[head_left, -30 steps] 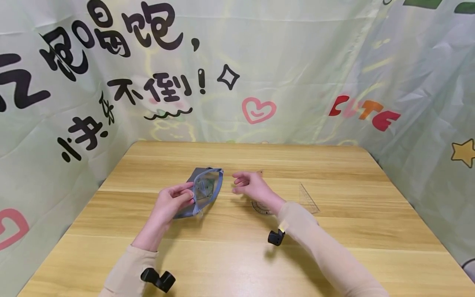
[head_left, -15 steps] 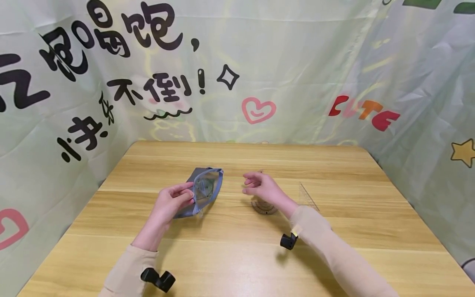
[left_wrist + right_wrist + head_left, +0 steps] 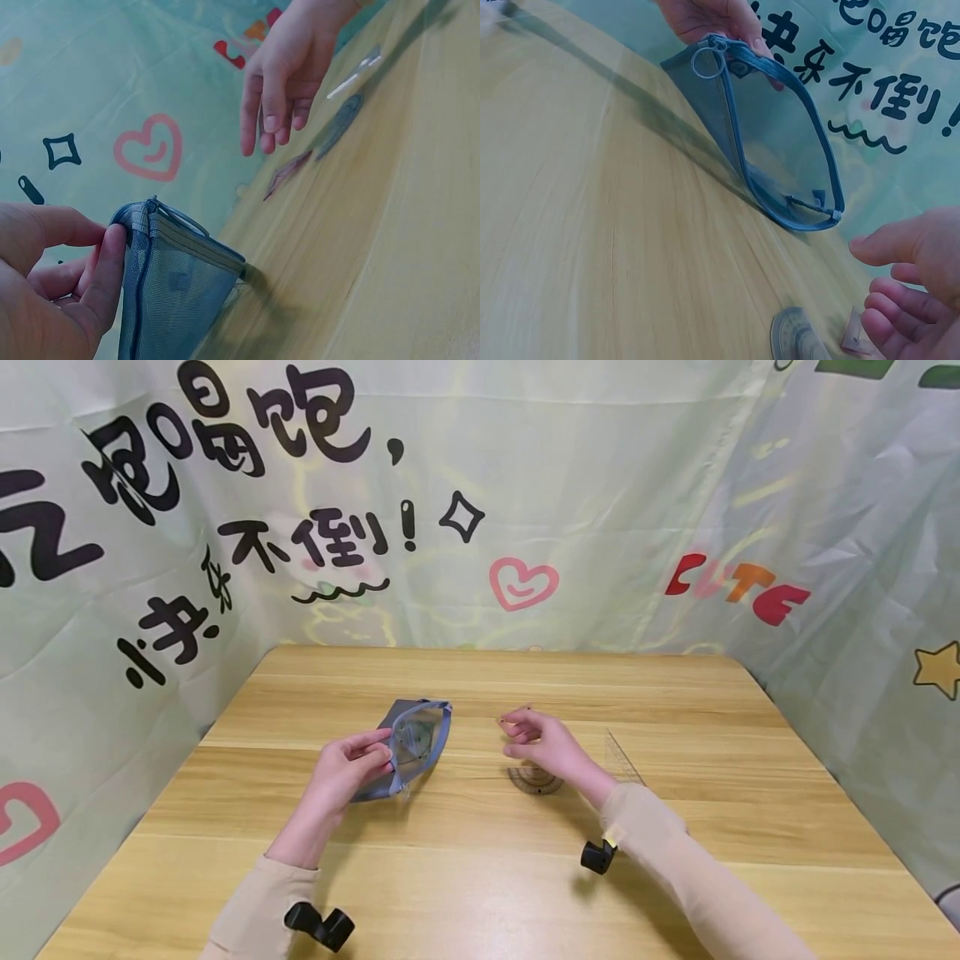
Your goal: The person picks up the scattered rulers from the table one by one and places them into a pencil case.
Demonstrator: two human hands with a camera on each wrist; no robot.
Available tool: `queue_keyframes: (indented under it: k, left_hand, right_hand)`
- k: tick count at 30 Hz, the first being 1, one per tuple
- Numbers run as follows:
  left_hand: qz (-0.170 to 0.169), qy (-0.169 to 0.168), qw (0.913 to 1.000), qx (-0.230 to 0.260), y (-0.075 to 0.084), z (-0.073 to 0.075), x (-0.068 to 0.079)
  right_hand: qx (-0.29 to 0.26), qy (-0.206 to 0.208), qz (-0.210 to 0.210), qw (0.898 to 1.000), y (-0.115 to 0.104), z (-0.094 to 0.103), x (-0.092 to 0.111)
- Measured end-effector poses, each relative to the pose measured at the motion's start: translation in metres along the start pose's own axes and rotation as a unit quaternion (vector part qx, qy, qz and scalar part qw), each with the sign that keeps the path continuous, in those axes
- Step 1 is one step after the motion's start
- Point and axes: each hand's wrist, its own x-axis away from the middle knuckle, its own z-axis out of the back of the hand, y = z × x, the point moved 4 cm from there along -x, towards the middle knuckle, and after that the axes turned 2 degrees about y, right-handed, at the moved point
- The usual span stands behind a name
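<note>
My left hand (image 3: 351, 768) pinches the near rim of a blue-grey mesh zipper pouch (image 3: 444, 732), whose mouth gapes toward the right. A ring pull (image 3: 708, 61) hangs at the zipper's end. Through the mesh a flat shape shows inside, too unclear to name. Above the table my right hand (image 3: 551, 747) hovers with loosely bent fingers and nothing in them. Below it lie a clear protractor (image 3: 536, 780) and a small pinkish clear piece (image 3: 855, 330), partly hidden by the fingers. Farther right lies a clear set square (image 3: 625, 758), partly covered by the right forearm.
A wooden table (image 3: 465, 877) carries everything. Printed cloth (image 3: 600, 485) with lettering and hearts hangs behind it and along both sides. Black wrist cameras sit on both sleeves, the right one (image 3: 598, 857) just above the tabletop.
My right hand has moved right, away from the pouch's mouth and over toward the protractor and pinkish piece. The left hand and the pouch have stayed in place.
</note>
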Motion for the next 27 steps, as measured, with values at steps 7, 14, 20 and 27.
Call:
queue_keyframes:
  k: [7, 14, 20, 27]
  left_hand:
    - [0.0, 0.001, 1.0, 0.001, 0.0, -0.001, 0.0]
    - [0.004, 0.006, 1.0, 0.003, 0.0, -0.001, 0.0]
    - [0.013, 0.012, 0.9998, 0.008, 0.0, -0.002, 0.001]
    - [0.011, 0.008, 0.9999, 0.002, 0.001, -0.002, 0.002]
  right_hand:
    - [0.008, 0.015, -0.006, 1.0, 0.005, 0.006, 0.006]
    - [0.023, 0.03, -0.013, 0.999, 0.008, 0.013, 0.012]
    - [0.022, 0.03, -0.015, 0.999, 0.012, 0.015, 0.015]
    - [0.048, 0.034, -0.003, 0.998, 0.016, 0.019, 0.019]
